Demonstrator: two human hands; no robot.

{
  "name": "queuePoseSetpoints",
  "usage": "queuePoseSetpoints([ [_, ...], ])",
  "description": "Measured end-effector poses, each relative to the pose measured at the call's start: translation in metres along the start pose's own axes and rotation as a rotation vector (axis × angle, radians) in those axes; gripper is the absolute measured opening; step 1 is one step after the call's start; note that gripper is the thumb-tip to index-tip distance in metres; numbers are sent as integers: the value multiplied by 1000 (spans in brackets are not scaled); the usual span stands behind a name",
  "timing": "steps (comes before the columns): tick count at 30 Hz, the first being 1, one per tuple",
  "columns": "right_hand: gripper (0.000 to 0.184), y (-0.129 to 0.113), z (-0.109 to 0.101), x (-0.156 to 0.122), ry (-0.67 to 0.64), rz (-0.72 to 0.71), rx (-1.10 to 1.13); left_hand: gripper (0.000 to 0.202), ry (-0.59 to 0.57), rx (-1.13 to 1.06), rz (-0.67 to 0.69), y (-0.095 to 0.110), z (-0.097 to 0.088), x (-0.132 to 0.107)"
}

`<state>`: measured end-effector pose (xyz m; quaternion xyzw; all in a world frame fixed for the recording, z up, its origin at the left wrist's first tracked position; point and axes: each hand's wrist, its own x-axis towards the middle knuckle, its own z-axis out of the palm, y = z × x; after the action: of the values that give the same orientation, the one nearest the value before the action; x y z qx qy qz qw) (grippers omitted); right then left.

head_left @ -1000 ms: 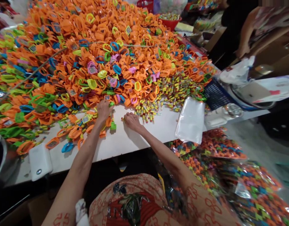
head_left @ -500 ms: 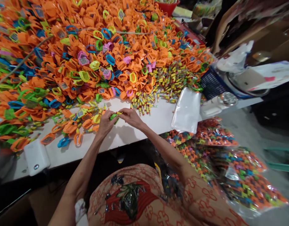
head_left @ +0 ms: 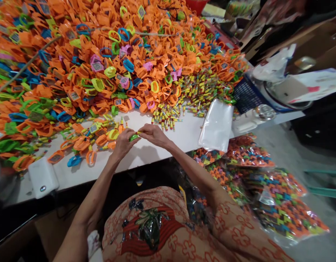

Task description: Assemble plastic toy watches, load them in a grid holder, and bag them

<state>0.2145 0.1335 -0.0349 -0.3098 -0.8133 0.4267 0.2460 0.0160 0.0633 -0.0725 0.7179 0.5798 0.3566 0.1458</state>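
Over the front of the white table (head_left: 154, 153), my left hand (head_left: 124, 143) is closed around a green toy watch (head_left: 133, 137), mostly hidden by the fingers. My right hand (head_left: 153, 134) pinches a small yellow tube (head_left: 139, 133) against the watch; whether it sits inside the band I cannot tell. Just beyond the right hand lie loose yellow-and-red tubes (head_left: 168, 118). Left of my left hand is a small group of watches, several with tubes around them, including an orange watch (head_left: 90, 157) and a blue watch (head_left: 74, 161).
A big heap of mostly orange toy watches (head_left: 83, 72) covers the back, a thin cord across it. Clear plastic bags (head_left: 216, 125) lie at right beside a blue basket (head_left: 247, 94). Filled bags (head_left: 288, 214) rest below. A white device (head_left: 43, 178) sits front left.
My hands have come slightly closer together, and less of the yellow tube shows between them. The green watch has turned a little in my left hand.
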Motion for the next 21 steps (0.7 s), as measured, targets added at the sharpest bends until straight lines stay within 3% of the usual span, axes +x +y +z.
queuePoseSetpoints([
  [5,15,5,0,-3,-27,-2,101,27,-113,6,19,2,-2,1],
  [11,33,10,8,-9,13,181,360,24,-230,20,43,3,-12,3],
  [16,39,19,-7,-10,-300,189,572,35,-412,-205,82,18,-19,3],
  [21,38,20,-11,-16,-456,173,598,48,-561,-313,55,29,-22,3],
])
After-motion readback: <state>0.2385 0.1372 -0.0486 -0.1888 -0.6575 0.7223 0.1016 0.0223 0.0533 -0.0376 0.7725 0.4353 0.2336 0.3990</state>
